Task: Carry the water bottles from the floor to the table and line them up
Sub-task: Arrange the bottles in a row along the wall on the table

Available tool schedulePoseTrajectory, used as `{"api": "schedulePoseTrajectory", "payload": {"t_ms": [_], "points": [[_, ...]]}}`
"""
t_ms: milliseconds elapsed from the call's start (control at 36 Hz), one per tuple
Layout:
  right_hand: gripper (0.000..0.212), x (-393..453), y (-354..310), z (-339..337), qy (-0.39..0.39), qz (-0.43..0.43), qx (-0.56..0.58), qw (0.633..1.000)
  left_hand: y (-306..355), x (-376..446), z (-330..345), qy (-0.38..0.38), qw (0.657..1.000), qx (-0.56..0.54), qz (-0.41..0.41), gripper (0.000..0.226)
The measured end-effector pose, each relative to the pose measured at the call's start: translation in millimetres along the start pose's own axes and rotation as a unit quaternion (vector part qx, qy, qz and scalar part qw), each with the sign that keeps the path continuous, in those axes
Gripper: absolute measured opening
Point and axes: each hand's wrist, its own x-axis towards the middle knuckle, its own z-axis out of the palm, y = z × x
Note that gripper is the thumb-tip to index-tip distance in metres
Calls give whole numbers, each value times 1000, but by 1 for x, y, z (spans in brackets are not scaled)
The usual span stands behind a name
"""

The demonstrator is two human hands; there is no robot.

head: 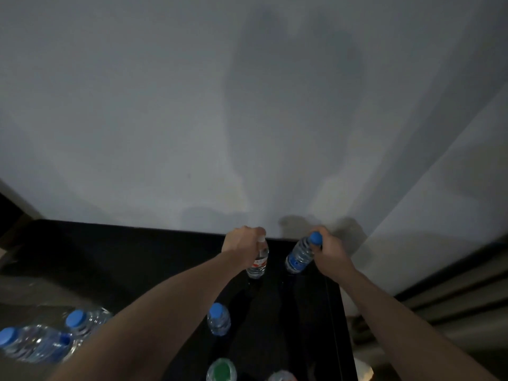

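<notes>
Both hands reach to the far end of the black table (165, 251), by the wall. The left hand (242, 244) curls its fingers round the neck of a white-capped, red-labelled bottle (258, 264); the right hand (328, 250) grips a tilted blue-capped bottle (301, 254) just under its cap. Gripping high likely lets each base settle upright. More bottles stand nearer on the table (218, 320), and a shrink-wrapped pack (41, 343) waits lower left, seemingly on the floor.

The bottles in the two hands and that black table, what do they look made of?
Both bottles look like thin clear plastic. The red-labelled bottle, held by the left hand, is see-through. The blue-capped bottle, in the right hand, shows ribbed walls and an opaque plastic-looking cap. The black table looks smooth with faint reflections; the material is unclear in this dim light.
</notes>
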Motion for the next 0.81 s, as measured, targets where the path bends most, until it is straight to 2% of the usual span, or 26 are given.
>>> {"api": "schedulePoseTrajectory", "payload": {"t_ms": [278,417,556,806], "points": [[31,53,10,-1,13,-6,-3,1000,17,64,-3,13,1000,-17,7,14],[30,75,18,2,18,-1,-21,1000,29,87,-1,10,1000,-27,8,18],[20,89,32,5,22,14,-10,1000,40,103,3,11,1000,-26,7,9],[28,109,45,3,53,32,8,998,49,120,17,9,999,-35,24,13]]}}
